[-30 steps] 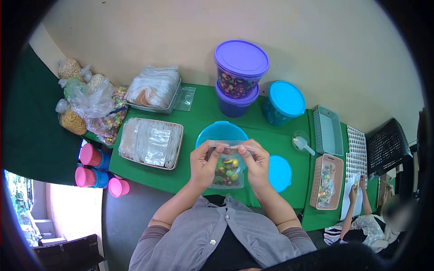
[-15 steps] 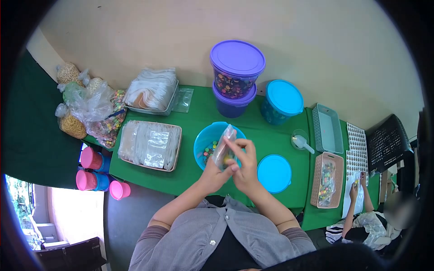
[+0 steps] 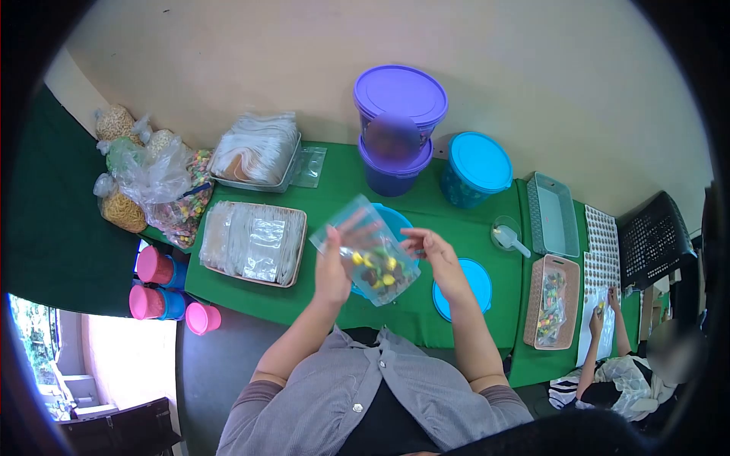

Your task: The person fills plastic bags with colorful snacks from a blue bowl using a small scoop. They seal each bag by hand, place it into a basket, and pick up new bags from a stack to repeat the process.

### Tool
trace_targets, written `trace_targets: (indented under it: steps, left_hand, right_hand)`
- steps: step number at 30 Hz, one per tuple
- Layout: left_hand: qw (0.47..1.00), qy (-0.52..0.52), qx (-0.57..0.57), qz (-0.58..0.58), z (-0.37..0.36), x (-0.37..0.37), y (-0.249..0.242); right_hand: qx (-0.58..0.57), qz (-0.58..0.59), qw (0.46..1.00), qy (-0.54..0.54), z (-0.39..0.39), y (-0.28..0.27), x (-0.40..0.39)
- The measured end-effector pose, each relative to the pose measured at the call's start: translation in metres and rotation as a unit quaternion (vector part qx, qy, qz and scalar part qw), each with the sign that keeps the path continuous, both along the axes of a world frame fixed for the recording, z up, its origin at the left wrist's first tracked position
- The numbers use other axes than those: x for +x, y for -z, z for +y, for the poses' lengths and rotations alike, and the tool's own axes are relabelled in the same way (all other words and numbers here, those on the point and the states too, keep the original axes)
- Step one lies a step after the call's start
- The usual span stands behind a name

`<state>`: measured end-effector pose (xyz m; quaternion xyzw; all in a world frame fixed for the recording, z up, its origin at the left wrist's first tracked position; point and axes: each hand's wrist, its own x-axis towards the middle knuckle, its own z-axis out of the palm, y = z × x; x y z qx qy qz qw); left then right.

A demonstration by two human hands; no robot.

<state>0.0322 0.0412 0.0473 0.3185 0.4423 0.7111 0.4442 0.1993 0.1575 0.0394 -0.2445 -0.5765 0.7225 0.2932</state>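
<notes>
A clear plastic bag [image 3: 378, 262] hangs tilted in my left hand [image 3: 331, 273], gripped along its left side with the thumb in front. Yellow, green and brown sweets lie gathered in its lower part. My right hand [image 3: 441, 262] is at the bag's right edge, fingers stretched out and apart. Behind the bag stands a light blue tub [image 3: 393, 220], largely hidden by it. A flat blue lid [image 3: 473, 287] lies on the green cloth, partly under my right wrist.
Baskets of empty bags [image 3: 258, 247] stand at left, near bulging bags of snacks [image 3: 171, 182]. Lidded purple tubs [image 3: 399, 95] and a blue tub [image 3: 477, 171] line the back. Right of me are a scoop [image 3: 513, 242], a basket of filled bags [image 3: 551, 304] and another person [image 3: 620, 380].
The bag has gone from bunched between both hands to spread flat, its sweets showing. My hands have moved apart; the right one has shifted right with its fingers opened.
</notes>
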Motion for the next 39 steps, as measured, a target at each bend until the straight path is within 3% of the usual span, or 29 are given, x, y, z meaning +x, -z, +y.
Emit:
trace_targets:
  steps: [1, 3, 5, 8, 12, 16, 19, 24, 27, 34, 37, 39]
  left_hand:
    - [0.993, -0.053, -0.013, -0.104, 0.004, -0.006, -0.002]
    - [0.991, -0.061, -0.011, -0.12, 0.01, -0.013, 0.001]
    - [0.982, -0.053, -0.034, -0.176, 0.014, -0.014, 0.01]
    - [0.963, 0.007, -0.004, -0.269, 0.014, -0.02, 0.032]
    - [0.969, 0.101, -0.097, -0.201, 0.008, -0.004, 0.037]
    - [0.951, 0.054, -0.101, -0.289, 0.011, 0.004, 0.049]
    - [0.944, 0.023, -0.094, -0.314, 0.012, -0.001, 0.049]
    - [0.948, 0.023, -0.079, -0.307, 0.009, 0.002, 0.046]
    - [0.958, -0.033, -0.068, -0.277, 0.008, 0.01, 0.033]
    - [0.996, -0.058, 0.002, -0.065, 0.001, 0.008, 0.019]
    - [0.998, -0.06, 0.021, -0.024, -0.002, 0.01, 0.007]
    - [0.998, -0.054, 0.034, -0.018, -0.005, 0.012, 0.002]
  right_hand:
    - [-0.025, -0.003, 0.999, -0.038, -0.003, 0.0, 0.002]
    - [-0.018, -0.071, 0.996, -0.059, -0.012, 0.01, 0.007]
    - [-0.056, -0.078, 0.991, -0.092, -0.019, 0.016, 0.007]
    - [-0.095, -0.071, 0.991, -0.057, -0.022, 0.01, 0.003]
    - [-0.08, -0.106, 0.991, -0.032, -0.024, 0.021, 0.001]
    - [-0.147, -0.032, 0.989, -0.006, -0.026, 0.026, -0.001]
    - [-0.079, 0.018, 0.996, -0.025, -0.036, 0.025, -0.005]
    - [-0.085, 0.021, 0.996, -0.012, -0.044, 0.024, -0.005]
    - [-0.078, -0.001, 0.997, 0.014, -0.044, 0.03, -0.006]
    - [-0.119, 0.043, 0.992, 0.018, -0.052, 0.01, -0.007]
    - [-0.045, 0.011, 0.999, 0.017, -0.045, 0.023, -0.002]
    - [-0.13, 0.067, 0.986, 0.077, -0.044, 0.027, -0.003]
